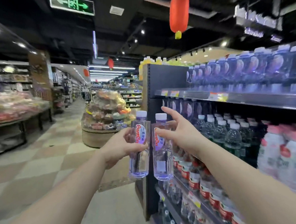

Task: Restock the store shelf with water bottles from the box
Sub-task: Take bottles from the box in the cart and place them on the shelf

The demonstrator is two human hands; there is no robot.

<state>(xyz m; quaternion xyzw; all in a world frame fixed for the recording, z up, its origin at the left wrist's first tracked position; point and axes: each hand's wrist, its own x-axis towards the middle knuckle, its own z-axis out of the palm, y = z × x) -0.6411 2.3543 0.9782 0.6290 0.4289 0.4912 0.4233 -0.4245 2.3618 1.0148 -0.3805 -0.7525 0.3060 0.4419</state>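
I hold two clear, purple-tinted water bottles with white caps upright in front of the shelf's left end. My left hand is wrapped around the middle of the left bottle. The right bottle is pinched at its label between the thumb and fingers of my right hand, whose index finger sticks up. The two bottles are almost touching. The dark store shelf stretches to the right, its tiers filled with rows of bottles. The box is not in view.
A round basket display piled with wrapped snacks stands in the aisle ahead. A long goods table runs along the left. Checkered floor lies between them. Red-labelled bottles and pink packs fill the lower tiers.
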